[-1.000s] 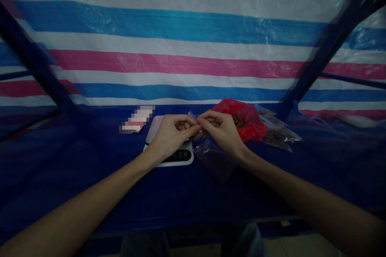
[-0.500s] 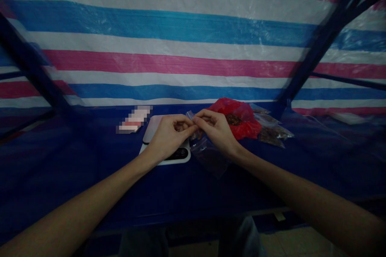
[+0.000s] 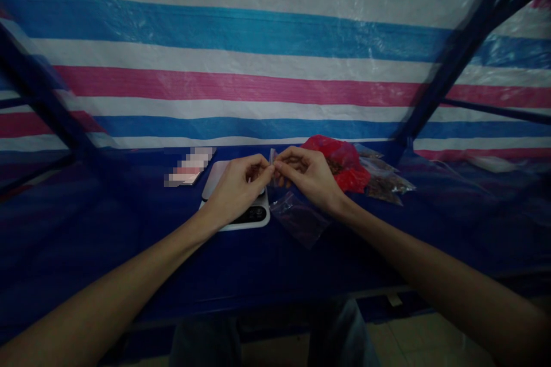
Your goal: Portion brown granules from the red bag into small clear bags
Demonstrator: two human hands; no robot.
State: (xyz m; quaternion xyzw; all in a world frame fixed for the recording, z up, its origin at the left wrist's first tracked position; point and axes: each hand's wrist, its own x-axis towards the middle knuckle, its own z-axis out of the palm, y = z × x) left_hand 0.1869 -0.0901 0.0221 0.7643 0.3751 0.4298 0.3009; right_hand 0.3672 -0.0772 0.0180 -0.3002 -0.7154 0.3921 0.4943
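While the left hand [image 3: 243,184] and the right hand [image 3: 313,176] met at the fingertips, each pinched the small bag [image 3: 272,155] by its edge, an end poking up between them; so close a grip from two sides probably gave the thin plastic some firmness. Partly hidden by the left hand, the scale [image 3: 259,216] sat on the table [image 3: 258,266], a flat bag [image 3: 300,222] just beside it, within easy reach. The red bag [image 3: 357,179], holding brown bits [image 3: 334,166], and the filled bags [image 3: 384,189] lay beyond the right hand, presumably leaving room nearer the person.
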